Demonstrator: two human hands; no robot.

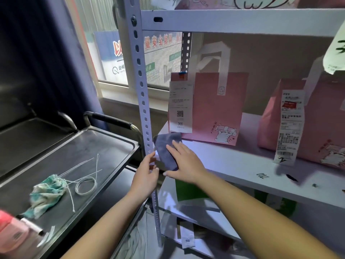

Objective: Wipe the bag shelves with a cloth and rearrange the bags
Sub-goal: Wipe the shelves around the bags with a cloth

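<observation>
The right hand (183, 163) presses flat, fingers straight, on one grey cloth (167, 148) on the shelf (233, 165); the left hand (146, 174) grips the upright post (144, 109). Two pink bags (211, 107) stand behind.

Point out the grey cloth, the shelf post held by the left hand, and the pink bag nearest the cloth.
grey cloth (166, 146): head view, on its bare upper part.
shelf post (142, 101): head view, on its perforated face, mid-height.
pink bag (214, 109): head view, on its front panel.
</observation>
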